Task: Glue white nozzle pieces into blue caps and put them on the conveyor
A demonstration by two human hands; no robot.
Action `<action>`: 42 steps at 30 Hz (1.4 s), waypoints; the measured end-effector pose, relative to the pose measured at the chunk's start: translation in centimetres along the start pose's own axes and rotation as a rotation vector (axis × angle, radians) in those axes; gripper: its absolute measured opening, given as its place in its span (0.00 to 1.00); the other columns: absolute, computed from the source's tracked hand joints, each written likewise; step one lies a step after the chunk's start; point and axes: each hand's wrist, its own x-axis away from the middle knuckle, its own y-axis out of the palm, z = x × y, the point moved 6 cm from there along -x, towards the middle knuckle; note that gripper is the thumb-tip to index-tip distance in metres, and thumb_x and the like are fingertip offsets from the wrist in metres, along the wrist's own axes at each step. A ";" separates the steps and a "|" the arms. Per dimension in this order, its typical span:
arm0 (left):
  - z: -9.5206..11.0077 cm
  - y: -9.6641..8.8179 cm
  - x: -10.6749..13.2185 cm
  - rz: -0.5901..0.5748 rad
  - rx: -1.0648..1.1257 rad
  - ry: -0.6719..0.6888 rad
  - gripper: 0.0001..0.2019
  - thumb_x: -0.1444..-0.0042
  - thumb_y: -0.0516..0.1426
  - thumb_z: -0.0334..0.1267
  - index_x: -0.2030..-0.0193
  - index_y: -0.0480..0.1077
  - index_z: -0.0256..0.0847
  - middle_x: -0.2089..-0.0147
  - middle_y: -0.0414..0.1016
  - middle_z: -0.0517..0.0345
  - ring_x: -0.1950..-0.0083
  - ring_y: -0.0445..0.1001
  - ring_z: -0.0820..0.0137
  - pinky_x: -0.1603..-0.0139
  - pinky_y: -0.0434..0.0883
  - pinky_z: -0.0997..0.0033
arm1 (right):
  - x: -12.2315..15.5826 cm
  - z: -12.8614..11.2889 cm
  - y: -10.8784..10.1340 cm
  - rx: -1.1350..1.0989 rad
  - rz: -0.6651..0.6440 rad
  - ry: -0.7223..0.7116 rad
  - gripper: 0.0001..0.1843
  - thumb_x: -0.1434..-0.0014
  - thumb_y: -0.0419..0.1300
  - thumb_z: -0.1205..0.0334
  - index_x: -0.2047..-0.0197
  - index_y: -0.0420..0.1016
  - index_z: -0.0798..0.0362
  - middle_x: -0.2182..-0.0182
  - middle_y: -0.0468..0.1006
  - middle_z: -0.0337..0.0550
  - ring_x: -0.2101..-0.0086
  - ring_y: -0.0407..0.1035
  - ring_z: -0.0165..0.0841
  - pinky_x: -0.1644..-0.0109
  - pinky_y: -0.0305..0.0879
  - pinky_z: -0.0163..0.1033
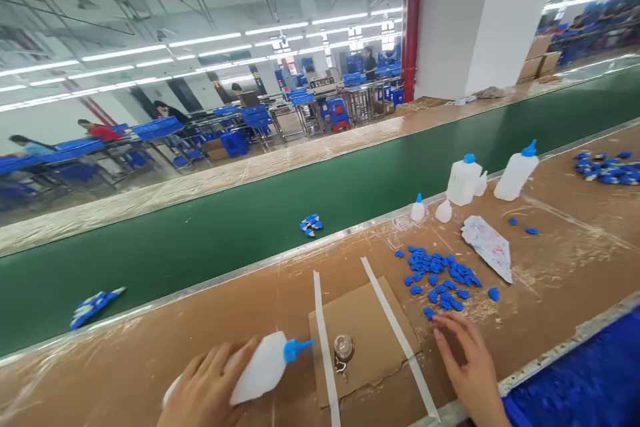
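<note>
Lying tilted in my left hand (207,380) is a white squeeze bottle (263,368) with a blue nozzle, my fingers wrapped round it. The nozzle points right, over the edge of a cardboard sheet (367,330) held by two white tape strips. On that sheet rests a small round brownish piece (344,347) with a pale, string-like bit below it. My right hand (463,353) has its thumb and fingertips drawn together at a small blue piece (429,313), at the near edge of a scattered pile of blue pieces (440,273). The exact contact is partly hidden.
A green conveyor belt (240,197) runs behind the bench, carrying blue-and-white pieces (311,224) and a blue bundle (95,307). White bottles (463,181) stand at the back right near a crumpled pale packet (487,247). More blue-and-white pieces (607,170) lie far right.
</note>
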 end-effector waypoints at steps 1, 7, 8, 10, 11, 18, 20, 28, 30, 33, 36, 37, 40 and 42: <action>0.7 -0.3 -0.5 -0.018 -0.046 0.054 0.25 0.51 0.56 0.26 0.46 0.72 0.50 0.56 0.80 0.55 0.59 0.78 0.58 0.57 0.71 0.63 | -0.9 -0.1 0.5 0.034 -0.018 -0.066 0.15 0.42 0.59 0.46 0.62 0.82 0.45 0.58 0.80 0.48 0.56 0.73 0.43 0.49 0.69 0.51; 4.0 -1.2 -3.8 -0.149 -0.129 0.219 0.29 0.55 0.57 0.26 0.44 0.70 0.49 0.55 0.79 0.51 0.57 0.76 0.57 0.56 0.67 0.60 | -2.2 0.7 1.9 0.110 -0.028 -0.196 0.14 0.38 0.54 0.51 0.60 0.79 0.46 0.56 0.77 0.48 0.54 0.71 0.43 0.50 0.69 0.53; 4.3 -1.2 -4.2 -0.180 -0.136 0.210 0.28 0.55 0.58 0.26 0.44 0.70 0.49 0.55 0.78 0.51 0.57 0.76 0.57 0.56 0.67 0.60 | -2.0 0.8 1.8 0.118 -0.014 -0.182 0.13 0.38 0.54 0.52 0.60 0.79 0.46 0.56 0.77 0.47 0.55 0.71 0.43 0.51 0.69 0.52; 4.7 -1.1 -4.8 -0.235 -0.153 0.204 0.28 0.55 0.59 0.27 0.45 0.70 0.49 0.55 0.78 0.51 0.56 0.75 0.56 0.54 0.66 0.58 | -1.6 1.0 1.3 0.141 0.023 -0.144 0.13 0.37 0.54 0.52 0.60 0.78 0.46 0.57 0.76 0.47 0.55 0.71 0.42 0.52 0.70 0.50; 4.8 -1.0 -5.1 -0.259 -0.161 0.209 0.28 0.54 0.60 0.27 0.45 0.70 0.49 0.55 0.77 0.50 0.56 0.75 0.55 0.54 0.65 0.58 | -1.5 1.1 1.1 0.151 0.043 -0.127 0.13 0.37 0.53 0.52 0.60 0.77 0.46 0.57 0.76 0.46 0.55 0.72 0.41 0.52 0.70 0.49; 4.7 -0.7 -6.1 -0.430 -0.163 0.217 0.27 0.51 0.60 0.31 0.42 0.68 0.48 0.52 0.77 0.48 0.54 0.74 0.53 0.55 0.65 0.56 | -1.8 1.7 0.7 0.143 0.083 -0.082 0.13 0.39 0.54 0.50 0.62 0.77 0.46 0.59 0.76 0.46 0.58 0.72 0.41 0.54 0.70 0.48; 4.7 -0.6 -6.2 -0.464 -0.156 0.197 0.27 0.50 0.60 0.32 0.41 0.67 0.48 0.51 0.77 0.48 0.53 0.74 0.52 0.54 0.65 0.56 | -1.9 1.9 0.8 0.148 0.080 -0.080 0.13 0.39 0.54 0.51 0.63 0.77 0.46 0.59 0.76 0.45 0.58 0.72 0.41 0.55 0.70 0.47; 4.3 0.5 -5.1 -0.485 -0.108 0.121 0.28 0.50 0.60 0.32 0.40 0.67 0.49 0.49 0.77 0.48 0.50 0.74 0.53 0.52 0.65 0.55 | -2.0 2.2 0.8 0.120 0.083 -0.041 0.12 0.40 0.55 0.51 0.64 0.76 0.46 0.60 0.77 0.44 0.59 0.72 0.40 0.55 0.69 0.46; 4.2 0.8 -4.8 -0.494 -0.091 0.102 0.28 0.50 0.60 0.31 0.40 0.67 0.49 0.48 0.77 0.48 0.50 0.73 0.53 0.51 0.65 0.55 | -2.1 2.2 0.7 0.108 0.082 -0.039 0.12 0.40 0.55 0.50 0.64 0.76 0.46 0.60 0.77 0.44 0.59 0.72 0.39 0.55 0.69 0.46; 4.4 1.0 -4.6 -0.504 -0.073 0.063 0.28 0.50 0.60 0.31 0.41 0.68 0.49 0.48 0.77 0.48 0.49 0.74 0.53 0.51 0.65 0.56 | -2.1 2.2 0.8 0.100 0.090 -0.031 0.12 0.40 0.55 0.50 0.65 0.76 0.46 0.61 0.77 0.44 0.60 0.72 0.40 0.55 0.68 0.46; 4.3 1.2 -4.4 -0.511 -0.062 0.017 0.29 0.51 0.60 0.29 0.41 0.68 0.49 0.49 0.77 0.49 0.50 0.74 0.54 0.51 0.65 0.57 | -1.9 2.1 0.6 0.102 0.127 -0.035 0.12 0.40 0.55 0.50 0.66 0.76 0.47 0.63 0.77 0.45 0.61 0.72 0.40 0.56 0.68 0.47; 4.0 1.4 -4.1 -0.522 -0.058 -0.001 0.29 0.52 0.60 0.29 0.40 0.68 0.49 0.48 0.77 0.49 0.49 0.74 0.55 0.51 0.65 0.57 | -1.8 2.1 0.4 0.100 0.143 -0.042 0.12 0.40 0.55 0.50 0.66 0.76 0.47 0.63 0.77 0.45 0.61 0.72 0.40 0.56 0.68 0.47; 2.5 2.3 -2.4 -0.596 -0.030 -0.085 0.27 0.50 0.60 0.32 0.40 0.68 0.48 0.46 0.77 0.49 0.46 0.73 0.53 0.49 0.66 0.57 | -2.1 2.3 -0.5 0.127 0.162 -0.081 0.11 0.39 0.55 0.51 0.64 0.75 0.47 0.62 0.76 0.46 0.60 0.72 0.40 0.55 0.68 0.48; 1.4 2.9 -0.9 -0.603 0.044 -0.135 0.23 0.45 0.58 0.37 0.41 0.69 0.48 0.46 0.77 0.50 0.46 0.74 0.55 0.48 0.67 0.58 | -2.8 2.6 -1.1 0.185 0.140 -0.119 0.12 0.38 0.54 0.52 0.62 0.75 0.47 0.61 0.76 0.47 0.59 0.72 0.41 0.53 0.69 0.49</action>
